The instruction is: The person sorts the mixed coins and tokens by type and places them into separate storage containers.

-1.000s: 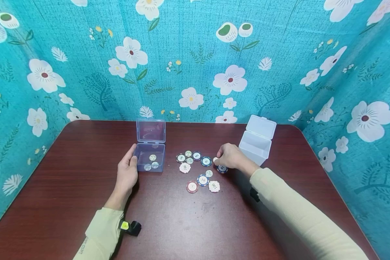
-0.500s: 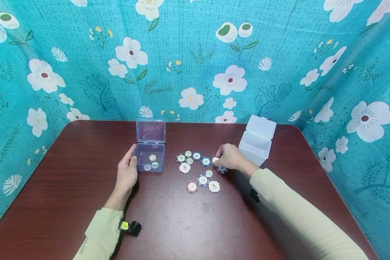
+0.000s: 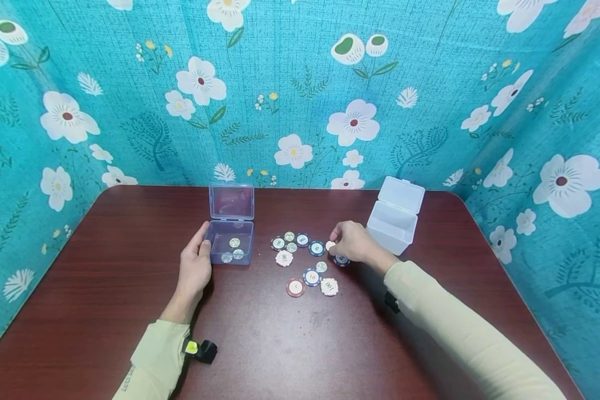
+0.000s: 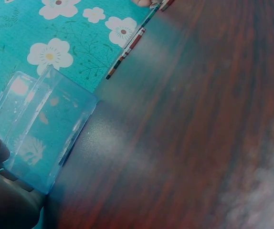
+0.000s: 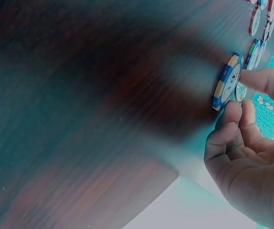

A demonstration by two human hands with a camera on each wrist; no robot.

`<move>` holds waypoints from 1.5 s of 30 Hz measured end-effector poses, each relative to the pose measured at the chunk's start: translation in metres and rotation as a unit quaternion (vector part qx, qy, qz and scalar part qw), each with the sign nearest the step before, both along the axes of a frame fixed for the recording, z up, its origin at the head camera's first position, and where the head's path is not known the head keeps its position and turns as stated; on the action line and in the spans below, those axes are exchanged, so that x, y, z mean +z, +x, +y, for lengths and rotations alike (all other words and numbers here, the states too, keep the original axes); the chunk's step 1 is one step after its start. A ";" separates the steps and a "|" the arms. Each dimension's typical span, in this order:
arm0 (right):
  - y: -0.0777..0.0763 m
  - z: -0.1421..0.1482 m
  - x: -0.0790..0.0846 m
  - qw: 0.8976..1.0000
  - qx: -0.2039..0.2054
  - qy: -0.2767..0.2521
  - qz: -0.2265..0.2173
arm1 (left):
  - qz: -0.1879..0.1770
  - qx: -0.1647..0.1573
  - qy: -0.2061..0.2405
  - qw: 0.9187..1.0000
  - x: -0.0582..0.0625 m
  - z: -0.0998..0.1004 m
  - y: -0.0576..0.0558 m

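My left hand (image 3: 196,269) holds the left side of a clear bluish plastic box (image 3: 251,253) with its lid raised. Three coins show inside, one of them a golden coin (image 3: 235,243). In the left wrist view, fingers and thumb meet the end of the box (image 4: 56,129). My right hand (image 3: 355,241) is over the right end of the loose pieces. Its thumb and fingers pinch a silvery coin (image 5: 241,92) beside a blue poker chip (image 5: 228,83). In the head view, fingers partly cover both the coin and that chip (image 3: 341,260).
Several poker chips lie mid-table, among them a red chip (image 3: 295,287) and a white chip (image 3: 329,286). Loose coins, such as a silvery coin (image 3: 321,266), lie among them. A white plastic box (image 3: 390,243) stands open behind the right hand. A flowered curtain (image 3: 300,100) borders the table.
The right hand's fingertips have shifted very slightly left with the coin. The left hand stays at the bluish box, and the chips on the table lie as before.
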State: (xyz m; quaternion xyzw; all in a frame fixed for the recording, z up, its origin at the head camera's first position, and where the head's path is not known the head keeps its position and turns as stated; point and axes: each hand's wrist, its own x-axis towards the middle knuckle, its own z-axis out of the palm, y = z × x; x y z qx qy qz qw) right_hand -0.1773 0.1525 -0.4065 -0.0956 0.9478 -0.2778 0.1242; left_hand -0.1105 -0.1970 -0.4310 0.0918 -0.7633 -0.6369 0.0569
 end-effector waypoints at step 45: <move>0.006 0.010 -0.006 0.993 0.040 -0.112 -0.009 | -0.004 0.006 -0.001 1.000 -0.002 0.000 -0.001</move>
